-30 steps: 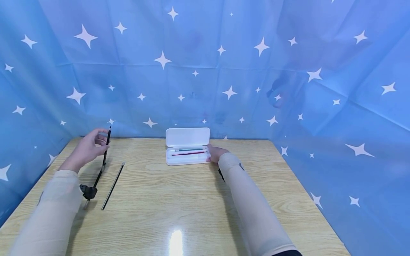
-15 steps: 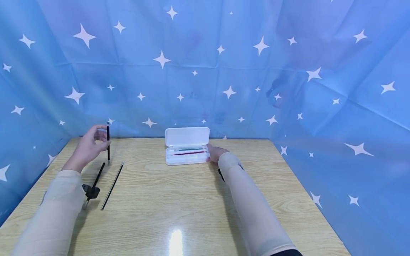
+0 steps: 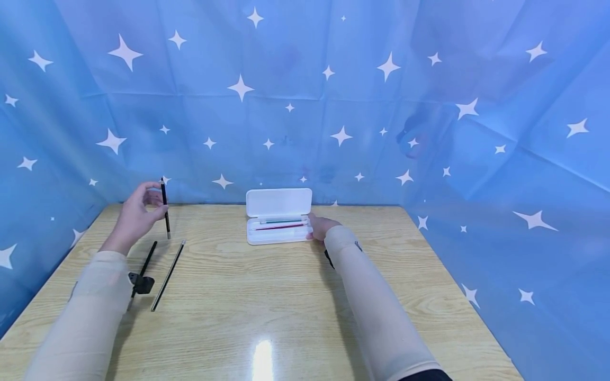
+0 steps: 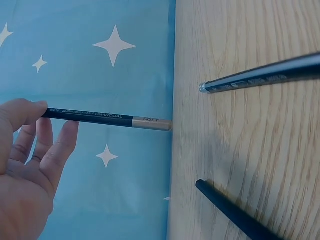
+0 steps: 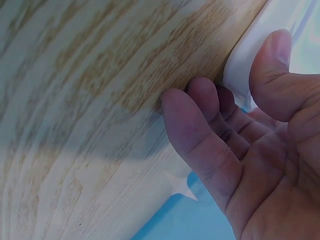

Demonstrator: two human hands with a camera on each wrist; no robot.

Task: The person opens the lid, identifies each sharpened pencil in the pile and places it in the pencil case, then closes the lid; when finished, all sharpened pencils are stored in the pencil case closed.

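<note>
Between thumb and fingertips, my left hand (image 3: 135, 216) pinches a black charcoal pencil (image 4: 95, 116), held nearly upright above the table's far left. Its brownish end reads "SOFT" in the left wrist view. Below that hand two more dark pencils lie on the table: one black pencil (image 3: 149, 257), partly hidden by the wrist device, and one pencil with a pale end (image 3: 169, 275). My right hand (image 3: 321, 227) rests against the right end of an open white pencil case (image 3: 279, 202), thumb beside its edge (image 5: 237, 75) and fingers loosely bent on the table. Whether it presses the case I cannot tell.
Inside the case lie a red slim pen or pencil (image 3: 281, 228) and a teal one (image 3: 281, 221). The wooden table (image 3: 229, 296) ends at a blue star-patterned curtain (image 3: 295, 116) behind and at both sides.
My left hand has moved slightly right and up with the charcoal pencil, whose lower end now sits farther right and clear of the pencils lying below. The right hand and case have stayed put.
</note>
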